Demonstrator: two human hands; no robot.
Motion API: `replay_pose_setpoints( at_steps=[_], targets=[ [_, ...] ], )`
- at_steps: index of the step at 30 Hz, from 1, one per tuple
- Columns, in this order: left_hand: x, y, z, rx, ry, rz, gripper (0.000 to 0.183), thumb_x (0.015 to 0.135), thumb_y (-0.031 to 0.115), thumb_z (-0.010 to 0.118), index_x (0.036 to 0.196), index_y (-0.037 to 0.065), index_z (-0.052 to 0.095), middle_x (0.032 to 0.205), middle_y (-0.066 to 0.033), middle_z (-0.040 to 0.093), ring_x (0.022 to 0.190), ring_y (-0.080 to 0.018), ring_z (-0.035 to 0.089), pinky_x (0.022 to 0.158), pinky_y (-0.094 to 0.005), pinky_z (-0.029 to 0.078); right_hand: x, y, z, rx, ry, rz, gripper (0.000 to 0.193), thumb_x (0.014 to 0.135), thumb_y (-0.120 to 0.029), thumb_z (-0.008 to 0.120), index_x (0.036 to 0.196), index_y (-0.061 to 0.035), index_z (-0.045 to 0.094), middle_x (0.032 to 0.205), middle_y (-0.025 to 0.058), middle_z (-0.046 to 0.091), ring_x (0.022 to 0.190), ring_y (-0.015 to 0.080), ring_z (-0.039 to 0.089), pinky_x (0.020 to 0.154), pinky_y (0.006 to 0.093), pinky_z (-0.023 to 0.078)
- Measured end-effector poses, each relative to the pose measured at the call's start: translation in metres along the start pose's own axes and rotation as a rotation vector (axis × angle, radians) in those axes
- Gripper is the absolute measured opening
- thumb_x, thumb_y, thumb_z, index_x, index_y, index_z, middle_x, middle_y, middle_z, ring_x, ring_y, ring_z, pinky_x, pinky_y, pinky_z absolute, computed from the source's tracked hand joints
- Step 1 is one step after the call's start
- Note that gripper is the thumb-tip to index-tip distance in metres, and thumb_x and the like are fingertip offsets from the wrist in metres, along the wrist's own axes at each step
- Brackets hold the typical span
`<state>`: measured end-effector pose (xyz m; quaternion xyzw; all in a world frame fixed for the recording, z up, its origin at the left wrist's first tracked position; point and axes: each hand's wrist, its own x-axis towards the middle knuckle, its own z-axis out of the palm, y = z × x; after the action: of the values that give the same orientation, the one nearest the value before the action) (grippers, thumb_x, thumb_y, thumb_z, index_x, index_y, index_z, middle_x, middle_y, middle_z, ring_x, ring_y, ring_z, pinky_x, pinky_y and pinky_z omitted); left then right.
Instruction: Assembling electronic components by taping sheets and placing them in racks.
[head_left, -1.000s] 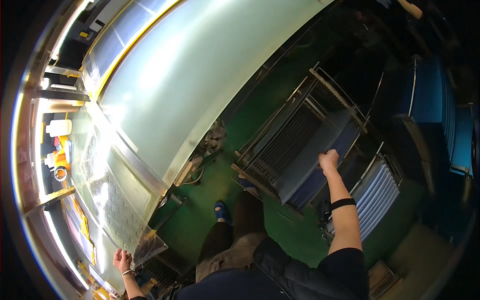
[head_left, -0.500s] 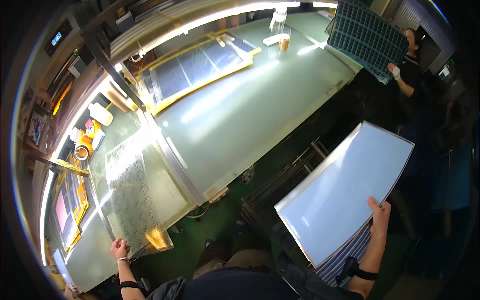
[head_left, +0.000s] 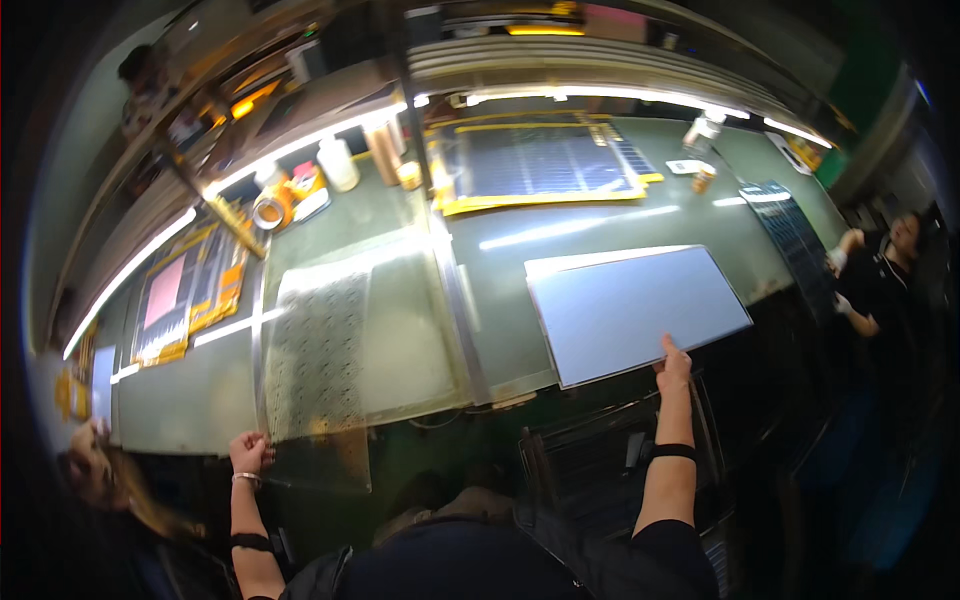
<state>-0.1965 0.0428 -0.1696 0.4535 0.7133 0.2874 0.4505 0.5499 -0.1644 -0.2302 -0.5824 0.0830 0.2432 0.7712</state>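
Observation:
A pale blue rectangular panel (head_left: 640,312) with a white far edge is held by my right hand (head_left: 674,368), thumb on top and the other fingers beneath its near edge. It overlaps the front part of the green-grey bench; whether it touches the surface I cannot tell. On the left, a clear sheet patterned with small dark dots (head_left: 318,345) lies on the bench, its near end jutting past the front edge. My left hand (head_left: 251,453) is closed at that sheet's near left corner, fingertips partly hidden.
Yellow-edged framed screens (head_left: 540,165) lie at the back, others (head_left: 185,290) at the left. Tape rolls (head_left: 270,210) and a white bottle (head_left: 338,165) stand behind the dotted sheet. At right a person (head_left: 880,270) handles a dark grid panel (head_left: 790,232). A dark rack (head_left: 590,440) stands below.
My right hand has carried the blue panel from beside the bench to over its front part. My view has turned. The other person's grid panel has come down onto the bench.

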Motion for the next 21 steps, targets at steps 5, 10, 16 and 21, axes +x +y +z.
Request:
replay_pose_setpoints(
  at_steps=[5,10,16,21],
  targets=[
    [-0.005,-0.001,-0.03,0.091,0.063,0.043,0.014,0.08,0.002,0.052,0.094,0.0,0.056,0.075,-0.008,0.062,0.059,-0.015,0.062,0.049,-0.0252,0.05,-0.011,-0.016,0.012,-0.531,-0.054,0.168,0.028,0.078,-0.03,0.064,0.093,-0.0067,0.059,0.077,0.0056,0.062,0.063,0.0188,0.061,0.052,0.0342,0.051],
    [0.003,0.046,-0.042,0.341,0.138,0.358,0.015,0.08,0.003,0.053,0.092,-0.004,0.06,0.073,-0.0091,0.063,0.06,-0.0122,0.062,0.054,-0.0242,0.05,-0.021,-0.032,0.031,-0.116,-0.107,-0.001,0.017,0.079,-0.014,0.061,0.092,-0.0027,0.057,0.083,0.0058,0.06,0.073,0.0174,0.061,0.059,0.0268,0.051],
    [-0.003,0.137,-0.086,0.456,0.254,0.656,0.015,0.083,0.003,0.052,0.094,-0.002,0.061,0.074,-0.0107,0.064,0.061,-0.0136,0.063,0.055,-0.0251,0.049,-0.145,0.025,0.112,-0.134,-0.27,0.04,0.023,0.076,-0.013,0.065,0.097,-0.0066,0.057,0.085,0.0052,0.06,0.07,0.0169,0.06,0.057,0.0291,0.052],
    [-0.03,0.207,-0.083,0.741,0.323,1.154,0.021,0.076,-0.004,0.052,0.094,0.002,0.062,0.077,-0.0109,0.063,0.067,-0.0221,0.063,0.058,-0.0299,0.049,-0.241,0.138,0.182,-0.545,-0.355,0.001,0.021,0.073,-0.021,0.07,0.063,-0.0063,0.058,0.072,0.0034,0.057,0.063,0.0146,0.052,0.055,0.0349,0.049]
  ],
)
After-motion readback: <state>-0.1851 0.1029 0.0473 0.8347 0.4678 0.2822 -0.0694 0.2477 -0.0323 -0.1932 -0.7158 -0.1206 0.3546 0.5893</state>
